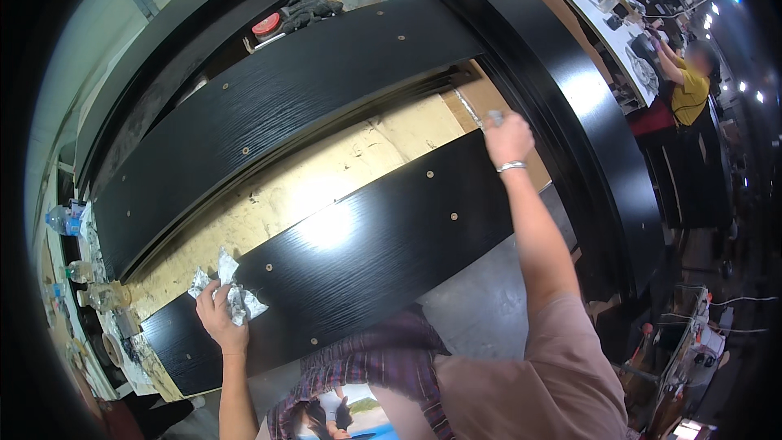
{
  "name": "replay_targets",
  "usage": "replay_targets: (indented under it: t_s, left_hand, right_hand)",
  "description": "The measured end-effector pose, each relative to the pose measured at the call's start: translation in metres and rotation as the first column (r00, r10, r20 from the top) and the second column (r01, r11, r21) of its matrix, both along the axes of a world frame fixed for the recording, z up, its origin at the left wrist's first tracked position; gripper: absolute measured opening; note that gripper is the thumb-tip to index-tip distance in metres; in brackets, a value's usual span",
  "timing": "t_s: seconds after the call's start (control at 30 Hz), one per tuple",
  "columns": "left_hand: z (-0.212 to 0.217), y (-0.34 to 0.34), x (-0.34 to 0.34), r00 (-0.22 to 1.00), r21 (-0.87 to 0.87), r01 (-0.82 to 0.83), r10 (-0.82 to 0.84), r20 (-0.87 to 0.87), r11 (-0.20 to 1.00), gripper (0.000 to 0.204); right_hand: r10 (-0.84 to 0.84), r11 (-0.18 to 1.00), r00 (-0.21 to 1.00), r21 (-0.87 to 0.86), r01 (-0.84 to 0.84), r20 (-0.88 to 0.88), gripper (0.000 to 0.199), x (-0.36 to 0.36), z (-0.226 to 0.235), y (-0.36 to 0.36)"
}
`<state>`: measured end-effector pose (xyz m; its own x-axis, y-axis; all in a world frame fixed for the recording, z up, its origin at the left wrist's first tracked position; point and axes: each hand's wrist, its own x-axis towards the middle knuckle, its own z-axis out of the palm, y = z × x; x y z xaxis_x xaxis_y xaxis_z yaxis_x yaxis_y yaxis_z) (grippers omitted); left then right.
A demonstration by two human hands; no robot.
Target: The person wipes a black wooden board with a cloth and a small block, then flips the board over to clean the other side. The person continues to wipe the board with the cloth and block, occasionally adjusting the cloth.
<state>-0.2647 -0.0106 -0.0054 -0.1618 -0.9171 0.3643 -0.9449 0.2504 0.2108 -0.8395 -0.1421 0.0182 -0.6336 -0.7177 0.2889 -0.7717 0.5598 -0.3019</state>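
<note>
Evidently rigid, the near black panel lies aslant over the near side of the cream desk — probably fairly heavy for its length, its glossy face likely slick and easily scuffed, so the opposite ends or long edges seem the best holds. The left hand has its fingers curled around a crumpled silvery-white wad on the panel; the right hand sits at the far right corner, fingers bent in, though I cannot tell what they grip. Beyond lies a second black panel, with curved black mouldings to the right.
</note>
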Motion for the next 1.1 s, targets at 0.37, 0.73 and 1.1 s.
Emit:
replay_targets:
  t_s: [0.37,0.73,1.1]
  left_hand:
    - [0.003,0.003,0.001,1.0,0.006,0.006,-0.006,-0.003,1.0,0.034]
    - [-0.002,0.005,0.005,1.0,-0.003,0.008,-0.008,-0.013,1.0,0.034]
    - [0.007,-0.071,-0.112,0.947,0.086,0.3,-0.286,-0.144,0.95,0.045]
  right_hand:
    - [-0.177,0.982,0.981,0.079,0.171,0.074,0.029,0.025,-0.002,0.012]
    - [-0.399,0.916,0.914,0.086,0.392,0.079,0.03,0.01,-0.008,0.17]
    - [-0.128,0.861,0.824,-0.35,0.368,0.553,0.03,-0.009,-0.047,0.242]
